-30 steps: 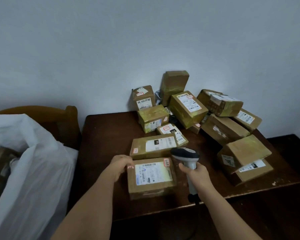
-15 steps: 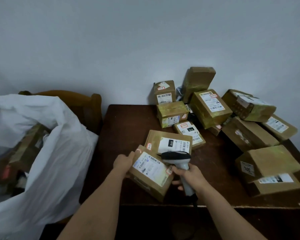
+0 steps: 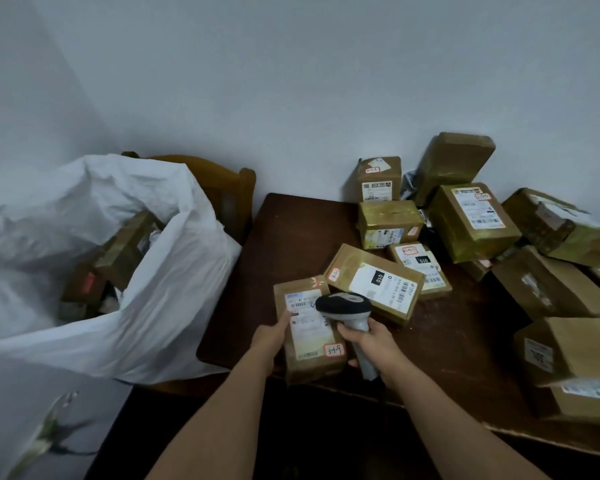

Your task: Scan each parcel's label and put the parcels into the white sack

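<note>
Left hand [image 3: 271, 336] grips a small parcel [image 3: 309, 329] by its left side, label up, at the table's [image 3: 291, 230] near edge. Right hand [image 3: 371, 342] wrapped around the scanner [image 3: 347, 313] handle, head over the label. White sack [image 3: 167, 299] just left of the table corner, mouth open, boxes inside. Bare tabletop left-centre; other parcels [image 3: 471, 220] crowd back right against the wall.

Dark wooden table [image 3: 291, 223], taped cardboard parcels [image 3: 471, 220] heaped across its right side
</note>
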